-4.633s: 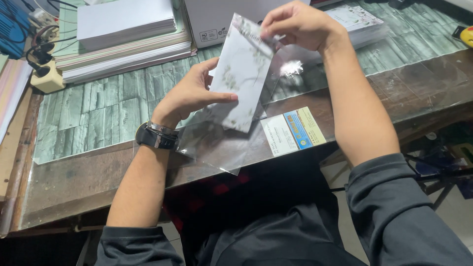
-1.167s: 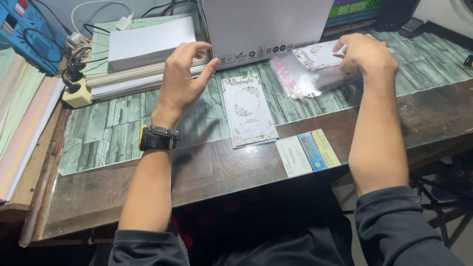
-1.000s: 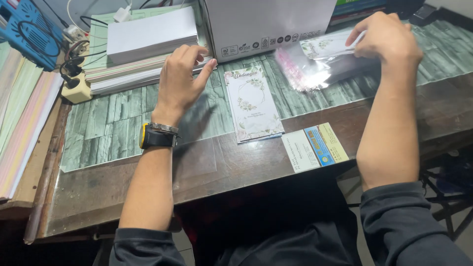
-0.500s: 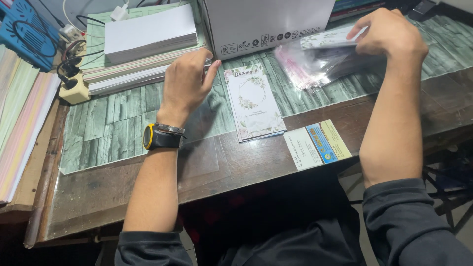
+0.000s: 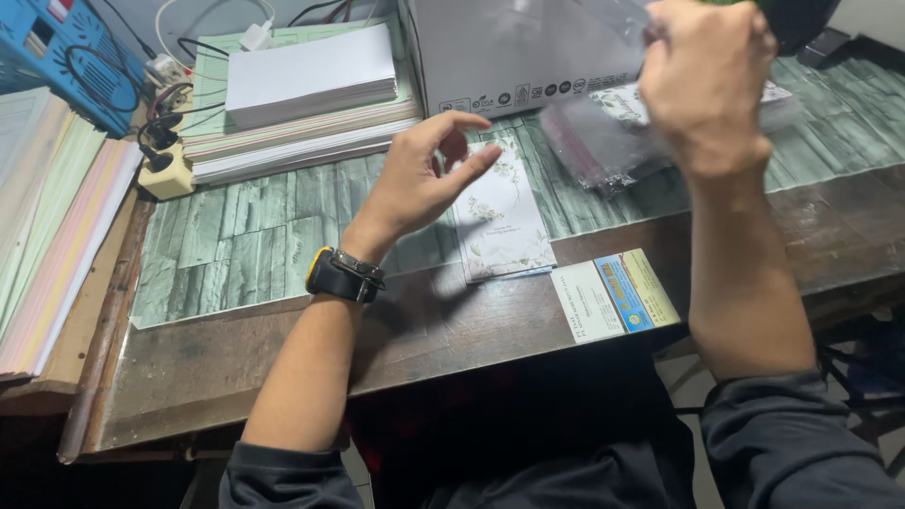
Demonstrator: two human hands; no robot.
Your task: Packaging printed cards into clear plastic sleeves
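Note:
My left hand [image 5: 421,179] hovers just above the desk with its fingers apart and nothing in it, beside a white card with a floral print [image 5: 500,212] lying flat on the green plank-pattern mat [image 5: 245,226]. My right hand [image 5: 707,80] is raised at the upper right, fingers closed on a thin clear plastic sleeve [image 5: 617,17] that shows only faintly against the box behind it. Below that hand lies a pile of clear sleeves and cards [image 5: 603,141]. A black watch sits on my left wrist.
A white cardboard box [image 5: 509,47] stands at the back. A stack of white paper [image 5: 311,75] lies on more sheets at the back left. A power strip [image 5: 165,170], a blue basket [image 5: 66,57], coloured paper stacks [image 5: 47,236] and a small printed slip [image 5: 613,297] are also here.
My right hand has lifted up from the sleeve pile with a clear sleeve. My left hand has risen off the desk and turned towards the floral card.

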